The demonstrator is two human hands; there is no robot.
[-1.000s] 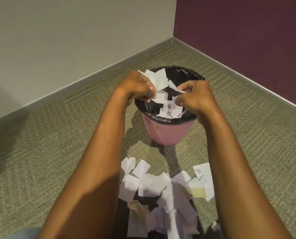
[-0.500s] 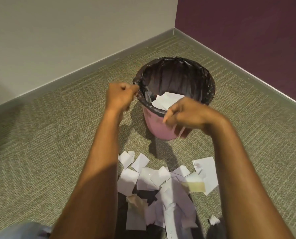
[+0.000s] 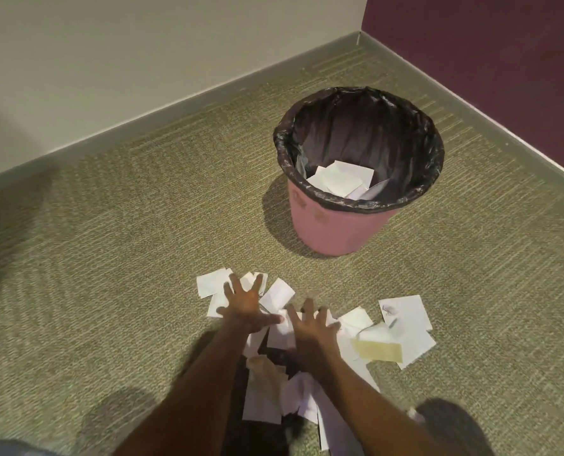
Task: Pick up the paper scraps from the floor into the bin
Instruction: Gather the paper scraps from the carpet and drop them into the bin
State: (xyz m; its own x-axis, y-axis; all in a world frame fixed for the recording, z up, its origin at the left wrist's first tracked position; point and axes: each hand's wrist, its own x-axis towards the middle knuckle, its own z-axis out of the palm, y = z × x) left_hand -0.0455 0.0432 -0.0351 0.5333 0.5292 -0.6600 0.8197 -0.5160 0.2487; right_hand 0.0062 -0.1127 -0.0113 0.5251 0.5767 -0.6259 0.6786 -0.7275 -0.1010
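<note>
1. The paper scraps (image 3: 405, 315) lie in a loose heap on the carpet (image 3: 109, 258), near the person; some paper already lies inside the bin (image 3: 335, 232), which stands far and to the right
2. The left hand (image 3: 245, 307) has its fingers spread flat over the left part of the heap and grips nothing
3. The right hand (image 3: 311, 328) is also spread, just beside it, and holds nothing
4. The risk, in my judgement: thin sheets can slip from a loose handful on the way, or fall beside the bin, because it stands well apart from the heap

No legible text — dark scribble on one paper scrap (image 3: 405, 312), faint marks on bin (image 3: 326, 228) unreadable.
</note>
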